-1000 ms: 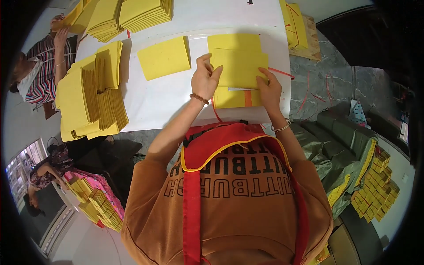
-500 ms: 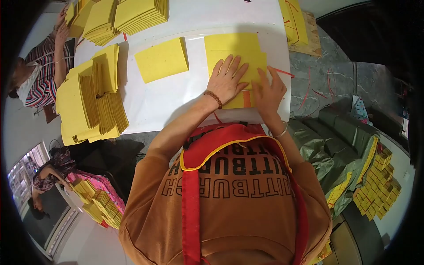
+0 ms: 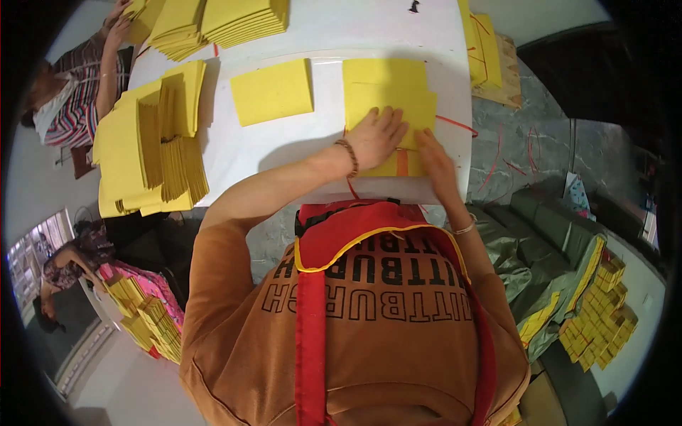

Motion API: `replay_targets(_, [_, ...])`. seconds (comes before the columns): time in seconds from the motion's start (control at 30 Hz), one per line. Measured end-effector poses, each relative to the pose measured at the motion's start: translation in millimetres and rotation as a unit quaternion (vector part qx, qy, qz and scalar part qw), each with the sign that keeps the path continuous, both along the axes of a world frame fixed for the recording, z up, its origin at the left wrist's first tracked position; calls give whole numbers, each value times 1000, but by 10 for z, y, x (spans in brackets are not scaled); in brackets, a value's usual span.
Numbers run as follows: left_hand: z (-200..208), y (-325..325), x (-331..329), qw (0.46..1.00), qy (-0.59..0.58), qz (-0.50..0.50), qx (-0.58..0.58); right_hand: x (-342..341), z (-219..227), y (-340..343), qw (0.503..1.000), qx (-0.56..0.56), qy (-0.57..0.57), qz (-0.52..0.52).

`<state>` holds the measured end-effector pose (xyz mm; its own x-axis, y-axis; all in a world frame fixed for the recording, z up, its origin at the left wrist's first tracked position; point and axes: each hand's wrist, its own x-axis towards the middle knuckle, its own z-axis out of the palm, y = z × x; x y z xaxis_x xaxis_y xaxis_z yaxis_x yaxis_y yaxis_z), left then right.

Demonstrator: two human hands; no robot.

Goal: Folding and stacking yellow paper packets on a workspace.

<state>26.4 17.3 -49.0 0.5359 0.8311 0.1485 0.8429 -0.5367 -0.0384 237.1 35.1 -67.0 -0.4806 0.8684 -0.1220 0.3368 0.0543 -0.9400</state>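
Observation:
On the white table in front of me lies a small stack of yellow paper sheets or packets, slightly offset from each other. My left hand, with a beaded bracelet at its wrist, rests on the stack's near half, its fingers extended. At the stack's right edge my right hand lies with its fingers stretched along the side. An orange strip shows on the yellow paper between my hands. A thin red strip sticks out to the right from under the stack.
A single yellow packet lies left of the stack. Fanned yellow piles stand at the table's left, more piles at the back. A person handles yellow paper at far left. Green sacking and bundled yellow packets are on the right.
My left hand's fingers have drawn closer together, and the hand sits a bit nearer to me on the stack. My right hand has straightened along the right edge. The whole view has shifted slightly.

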Motion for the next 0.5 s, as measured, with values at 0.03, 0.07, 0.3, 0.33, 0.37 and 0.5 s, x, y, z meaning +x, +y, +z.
replay_targets(0.03, [-16, -20, 84, 1000, 4, 11, 2, 18, 72, 41, 997, -25, 46, -54])
replay_targets(0.07, [-41, -34, 191, 998, 22, 45, 34, 24, 150, 59, 989, -52, 92, -105])
replay_targets(0.3, [285, 92, -152, 960, -236, 34, 144, -167, 195, 38, 957, -11, 179, -227])
replay_targets(0.33, [439, 65, -316, 951, -254, 62, 166, -169, 183, 37, 961, -8, 163, -222])
replay_targets(0.37, [570, -6, -510, 940, -271, 89, 187, -172, 165, 30, 965, -6, 147, -218])
replay_targets(0.5, [462, -289, -1390, 935, -142, 207, 252, -173, 86, 27, 977, 35, 111, -181])
